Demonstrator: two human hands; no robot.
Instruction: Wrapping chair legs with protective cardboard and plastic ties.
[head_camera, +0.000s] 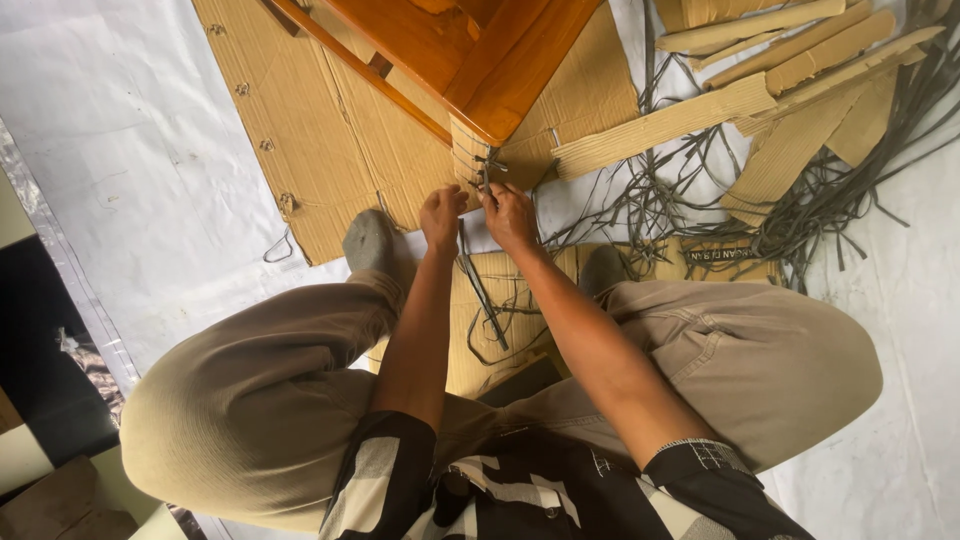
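An orange-brown wooden furniture piece lies over flat cardboard. Its near leg is wrapped in corrugated cardboard bound with dark strap. My left hand and my right hand are side by side just below that wrapped leg. Both pinch the dark grey strap where it crosses at a knot. A loose strap tail hangs down between my forearms over the cardboard I sit on. My bent knees in beige trousers flank both arms.
A pile of cardboard strips and tangled dark straps lies at the upper right. White sheeting covers the floor. My grey-socked foot rests by the cardboard edge. A dark floor area shows at the left edge.
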